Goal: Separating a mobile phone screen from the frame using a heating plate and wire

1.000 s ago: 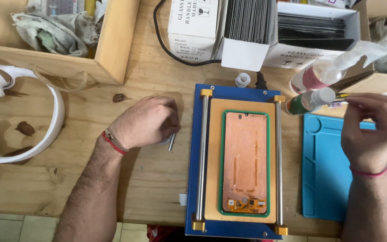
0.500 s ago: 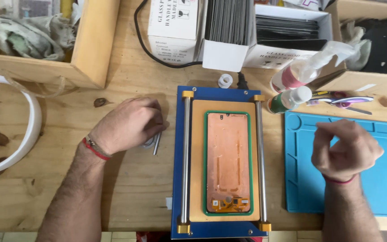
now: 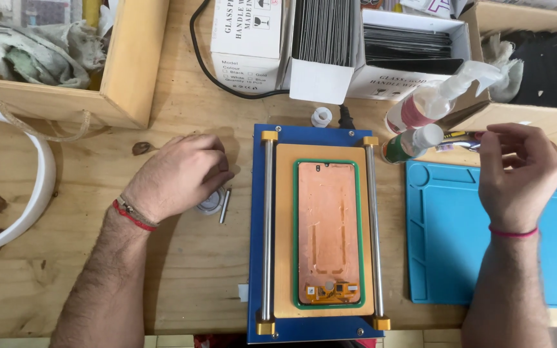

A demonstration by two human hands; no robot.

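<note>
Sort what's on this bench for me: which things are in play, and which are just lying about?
In play:
left hand resting on a small round silver tin
thin metal rod
right hand at the pens
blue jig plate holding the green-framed phone panel

Lying about:
two spray bottles
white cardboard boxes
blue silicone mat
white headphones

The left hand [image 3: 175, 175] covered most of a small round silvery thing [image 3: 211, 203] on the desk [image 3: 182, 270], so its kind could not be told. The right hand [image 3: 517, 171] hid the near end of a slim tool [image 3: 462, 143], and whether the fingers [image 3: 488, 138] pinched it was unclear. The white curved object [image 3: 30, 193] ran off the left edge. The blue mat [image 3: 452, 258] was cut by the right edge, and both forearms by the bottom.
</note>
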